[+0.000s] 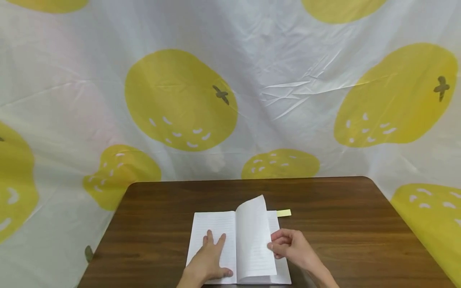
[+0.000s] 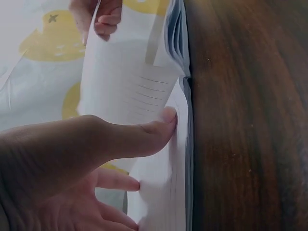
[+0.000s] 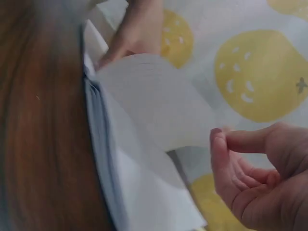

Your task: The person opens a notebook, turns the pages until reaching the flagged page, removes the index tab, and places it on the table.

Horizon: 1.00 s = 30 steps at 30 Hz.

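Note:
An open notebook with lined white pages lies near the front of the table. My left hand rests on its left page with fingers spread, thumb close to the spine. In the left wrist view the thumb and fingertips touch the paper. My right hand pinches the outer edge of one raised page between thumb and fingers. That page curves up from the spine, its far corner lifted, over the right-hand stack of pages. A yellow sticky tab sticks out from the notebook's far right side.
The notebook lies on a dark brown wooden table with rounded far corners. Behind the table hangs a white curtain printed with large yellow fruit.

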Available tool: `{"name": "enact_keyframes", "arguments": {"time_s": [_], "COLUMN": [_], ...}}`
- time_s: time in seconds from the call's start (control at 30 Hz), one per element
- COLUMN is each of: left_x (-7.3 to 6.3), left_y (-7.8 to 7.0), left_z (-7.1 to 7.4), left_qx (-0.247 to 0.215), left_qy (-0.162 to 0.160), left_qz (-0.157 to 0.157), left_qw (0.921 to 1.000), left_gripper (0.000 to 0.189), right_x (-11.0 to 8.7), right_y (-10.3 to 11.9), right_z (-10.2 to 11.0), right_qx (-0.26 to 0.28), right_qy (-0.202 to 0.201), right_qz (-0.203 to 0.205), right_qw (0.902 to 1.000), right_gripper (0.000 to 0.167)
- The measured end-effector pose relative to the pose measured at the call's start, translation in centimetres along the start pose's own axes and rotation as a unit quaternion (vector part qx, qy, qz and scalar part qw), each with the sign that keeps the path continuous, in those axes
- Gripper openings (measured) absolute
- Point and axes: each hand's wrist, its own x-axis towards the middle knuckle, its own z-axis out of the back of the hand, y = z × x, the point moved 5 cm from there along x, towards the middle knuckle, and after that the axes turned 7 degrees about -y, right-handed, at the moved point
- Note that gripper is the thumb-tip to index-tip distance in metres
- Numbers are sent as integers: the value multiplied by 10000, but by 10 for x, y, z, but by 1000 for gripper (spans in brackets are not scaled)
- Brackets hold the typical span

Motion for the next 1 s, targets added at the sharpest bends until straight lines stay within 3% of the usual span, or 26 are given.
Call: {"name": "enact_keyframes", "arguments": {"time_s": [0.17, 0.27, 0.47, 0.7, 0.9, 1.0], "left_x": [3, 5, 6, 1, 4, 4], "left_y": [7, 14, 21, 11, 12, 15], "left_z": [3, 8, 15, 16, 11, 10], "left_qx": [-193, -525, -964, -1203, -1158, -1180], "left_qy": [-7, -96, -202, -323, -502, -531], "left_qz": [-39, 120, 436, 432, 420, 237], "left_qw": [9998, 9985, 9942, 9913, 9911, 9913], "left_gripper": [70, 62, 86, 109, 135, 136], "right_x": [8, 13, 22, 31, 33, 33], "right_y": [-11, -13, -9, -3, 1, 6], "right_z": [-19, -32, -59, -84, -92, -86], "right_qx": [550, 613, 365, -17, 252, -383], "right_qy": [82, 94, 183, 607, 1208, 1146], "right_qz": [-242, -302, 26, 507, 489, 811], "right_qw": [9982, 9976, 9992, 9969, 9912, 9894], "right_gripper": [30, 30, 25, 17, 15, 12]}}
